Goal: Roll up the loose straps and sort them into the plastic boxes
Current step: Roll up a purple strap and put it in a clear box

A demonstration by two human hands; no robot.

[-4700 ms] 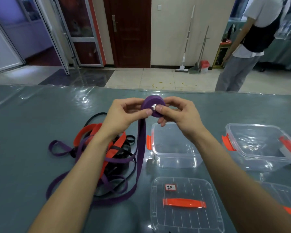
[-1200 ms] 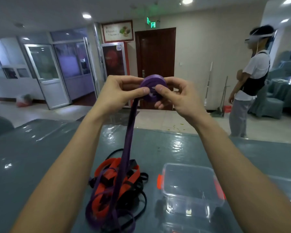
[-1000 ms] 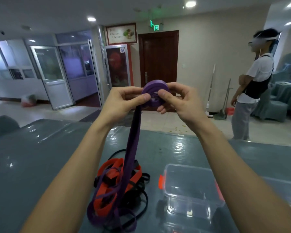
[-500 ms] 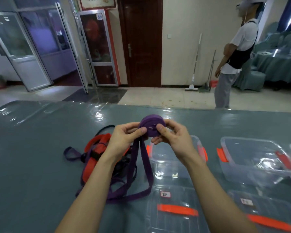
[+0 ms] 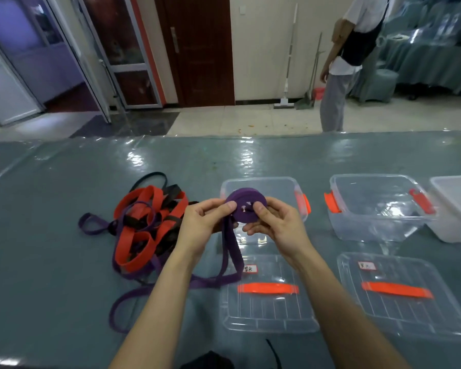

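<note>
Lowered from a second ago, the purple roll (image 5: 244, 206) now sits just above the table (image 5: 51, 262), pinched from both sides. The left hand (image 5: 205, 222) curls thumb and fingers on its left edge, and the right hand (image 5: 274, 222) does the same on its right.

Its loose tail (image 5: 229, 251) hangs below the hands and trails left into the tangled pile (image 5: 144, 222) of red, black and purple straps. A slipped pinch would probably let the coil spring open, and a snag in that pile could drag other straps along.

Just beyond the hands a clear box (image 5: 261, 182) looks empty, as does the second clear box (image 5: 370, 178) right of the right hand. Their lids (image 5: 266, 310) lie nearer than the hands. A white tub (image 5: 455, 209) further right hides its inside.
</note>
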